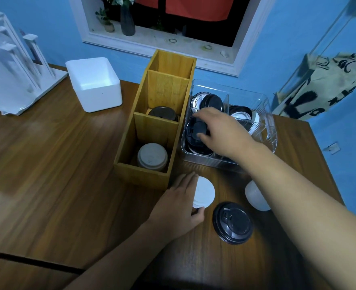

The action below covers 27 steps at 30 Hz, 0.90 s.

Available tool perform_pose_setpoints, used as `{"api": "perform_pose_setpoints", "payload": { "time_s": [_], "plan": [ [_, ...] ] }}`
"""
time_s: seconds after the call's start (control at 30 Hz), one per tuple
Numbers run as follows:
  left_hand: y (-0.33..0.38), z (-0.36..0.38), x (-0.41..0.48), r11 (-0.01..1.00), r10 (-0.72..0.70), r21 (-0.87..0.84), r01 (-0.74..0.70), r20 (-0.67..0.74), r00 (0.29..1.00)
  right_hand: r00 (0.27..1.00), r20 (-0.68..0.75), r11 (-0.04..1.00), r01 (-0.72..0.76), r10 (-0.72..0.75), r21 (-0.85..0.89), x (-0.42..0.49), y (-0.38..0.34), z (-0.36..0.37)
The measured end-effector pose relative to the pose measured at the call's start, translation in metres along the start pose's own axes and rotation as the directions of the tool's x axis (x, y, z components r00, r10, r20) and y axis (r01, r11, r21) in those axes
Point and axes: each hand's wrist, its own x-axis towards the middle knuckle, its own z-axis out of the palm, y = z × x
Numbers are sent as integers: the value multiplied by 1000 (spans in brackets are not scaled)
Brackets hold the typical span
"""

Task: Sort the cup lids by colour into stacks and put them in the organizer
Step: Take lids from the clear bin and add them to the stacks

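My left forearm is angling up from the bottom edge, and my left hand (179,204) is lying low on the counter (68,164). It is pinching the white lids (205,191) by their rim, fingers along the far-left side and thumb pressing the near edge. Just right of them a black lid (232,222) is sitting flat, dome up. A spare white lid (256,198) is peeking out from under my right forearm.

My right arm is stretching across all of these into the clear bin (266,126), palm down. My right hand (221,130) is spreading over a tilted lid (196,132), which is black. The forefinger is lying past its upper rim and the thumb on its face, and I cannot tell whether that is a grip or only a touch. Other lids (239,114), black and white, are leaning behind it.

I am judging these lids to be thin moulded plastic: nearly weightless, springy and slick, and they nest tightly. A squeeze across the dome would flex them. The stiff rim is looking like the best hold, taken lightly at opposite points, with any stack kept square.

The organizer (143,169) is standing just left of the bin. Its near compartment is holding a pale stack (152,156), and the middle one a black stack (162,114).
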Motion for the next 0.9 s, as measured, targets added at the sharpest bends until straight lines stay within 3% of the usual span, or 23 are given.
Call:
{"api": "perform_pose_setpoints", "payload": {
  "time_s": [0.13, 0.3, 0.43, 0.57, 0.67, 0.8, 0.9],
  "plan": [
    [1, -2, -2, 1000, -5, -16, 5, 17, 1000, 994, 110, 958, 58, -27, -282, 22, -1, 8],
    [1, -4, -1, 998, -18, -58, 20, 38, 999, 997, -10, 911, 68, -79, -406, 19, 5, 7],
    [1, -4, -2, 996, -7, -89, 12, 54, 999, 958, -258, 952, 46, -129, -304, -23, 7, -17],
    [-1, -3, -2, 996, 29, -82, -27, 35, 999, 908, -418, 990, -76, 19, -120, -112, -2, -14],
    [-1, -2, -3, 994, 101, -45, -103, -50, 994, 888, -445, 989, -143, 118, -24, -180, -7, 12],
    [0, 0, -11, 965, 244, -56, -256, -166, 955, 907, -380, 973, -220, 180, -66, -237, -13, 41],
    [11, 2, -17, 939, 295, -131, -318, -171, 940, 928, -326, 977, -207, 178, -56, -251, -19, 53]
  ]
}}
